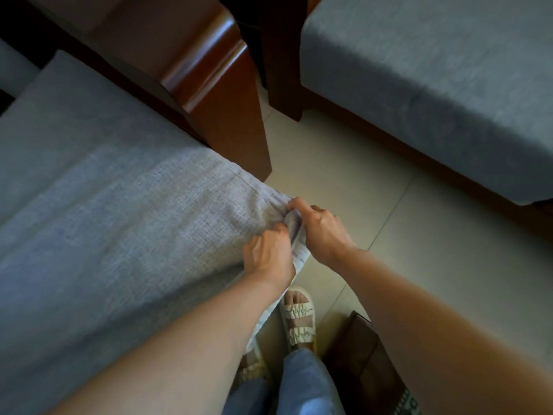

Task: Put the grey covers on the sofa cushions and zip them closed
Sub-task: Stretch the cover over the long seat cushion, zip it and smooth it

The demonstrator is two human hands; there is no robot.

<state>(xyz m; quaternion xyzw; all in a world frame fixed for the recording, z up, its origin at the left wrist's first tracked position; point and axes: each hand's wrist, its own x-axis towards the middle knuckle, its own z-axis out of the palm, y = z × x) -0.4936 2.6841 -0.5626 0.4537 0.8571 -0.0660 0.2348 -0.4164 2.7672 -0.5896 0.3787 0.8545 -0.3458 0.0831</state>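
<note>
A large sofa cushion in a grey woven cover (125,229) lies across the left half of the view, its near corner jutting out over the floor. My left hand (267,254) grips the cover's edge at that corner. My right hand (321,230) pinches the bunched fabric right beside it, thumb and fingers closed on the cloth. The zip itself is hidden under my hands and the folds.
A dark red wooden sofa arm (215,94) stands just behind the cushion. Another grey seat cushion (443,85) sits on a wooden frame at the upper right. Pale floor tiles (374,205) lie between them. My sandalled feet (299,319) and a brown box (365,354) are below.
</note>
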